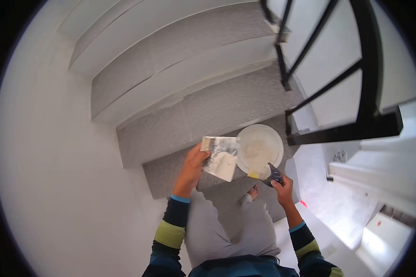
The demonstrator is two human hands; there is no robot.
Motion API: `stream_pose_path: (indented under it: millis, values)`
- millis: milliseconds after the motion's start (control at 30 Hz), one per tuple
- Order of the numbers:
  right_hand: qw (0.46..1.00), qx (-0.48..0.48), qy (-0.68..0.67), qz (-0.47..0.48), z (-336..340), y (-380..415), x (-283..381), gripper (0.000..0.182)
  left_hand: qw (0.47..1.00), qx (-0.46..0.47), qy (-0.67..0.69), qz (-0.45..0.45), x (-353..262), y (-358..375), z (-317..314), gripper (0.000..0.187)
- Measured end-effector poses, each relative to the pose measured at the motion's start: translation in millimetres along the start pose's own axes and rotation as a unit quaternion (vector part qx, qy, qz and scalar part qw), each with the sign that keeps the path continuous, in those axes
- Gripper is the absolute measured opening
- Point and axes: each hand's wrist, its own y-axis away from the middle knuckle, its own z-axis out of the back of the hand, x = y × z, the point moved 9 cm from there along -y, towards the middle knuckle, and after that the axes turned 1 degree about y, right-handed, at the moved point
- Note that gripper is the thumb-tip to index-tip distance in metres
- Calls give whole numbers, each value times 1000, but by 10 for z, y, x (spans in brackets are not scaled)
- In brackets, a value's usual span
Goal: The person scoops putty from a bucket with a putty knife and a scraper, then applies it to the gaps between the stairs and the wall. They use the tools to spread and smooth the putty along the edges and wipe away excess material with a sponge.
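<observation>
My left hand (195, 166) is closed on the edge of a flat rectangular plastering blade (221, 159), whose face is smeared with white paste. Just to its right, a round white bucket (262, 131) with pale paste inside stands on a stair step. My right hand (283, 187) grips the dark handle of a small hand tool (273, 174) at the bucket's near rim. The tool's far end looks pale with a yellow edge and overlaps the bucket; its exact kind I cannot tell.
Grey stair treads (203, 115) with white risers climb ahead of me. A white wall (55, 152) runs along the left, and a black metal railing (346, 131) stands at the right. My bare foot (253, 192) is below the bucket. A lower floor (328, 203) shows at the right.
</observation>
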Motion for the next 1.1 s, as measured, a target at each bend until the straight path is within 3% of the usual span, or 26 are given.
stream_pose_path:
  millis: [167, 267, 400, 500, 567, 633, 700, 733, 800, 1000, 1033, 1100]
  values:
    - [998, 4, -46, -43, 94, -300, -524, 27, 993, -103, 49, -14, 43, 286, 163, 33]
    - [982, 42, -171, -71, -42, -651, -653, 28, 983, -147, 106, -24, 244, 319, 325, 34]
    - [966, 101, -221, -91, -229, -1145, -876, 32, 942, -270, 188, -70, 610, 256, 597, 30]
    - [969, 140, -192, -61, -460, -1464, -797, 28, 921, -324, 194, -93, 873, 122, 843, 27]
    - [974, 204, 86, 51, -621, -1604, -657, 25, 912, -344, 207, -84, 1157, 32, 1014, 26]
    - [943, 279, 94, 157, -970, -1633, -422, 25, 919, -371, 97, -95, 1282, 68, 1175, 26]
    - [884, 348, 150, 274, -1325, -1583, -207, 33, 922, -363, 105, -87, 1403, 44, 1253, 26]
    - [881, 354, 159, 270, -1473, -1634, -153, 33, 924, -357, 96, -96, 1374, 37, 1280, 25]
    - [784, 422, 234, 390, -1924, -1440, 0, 43, 915, -381, 103, -89, 1423, 84, 1405, 24]
    - [691, 503, 268, 445, -2639, -1189, -72, 49, 880, -468, 36, -78, 1336, 182, 1501, 22]
    - [694, 502, 263, 444, -2666, -1219, -43, 49, 872, -483, 27, -77, 1311, 214, 1510, 21]
    - [638, 559, 296, 438, -2727, -1210, -90, 50, 856, -509, 45, -75, 1335, 348, 1657, 22]
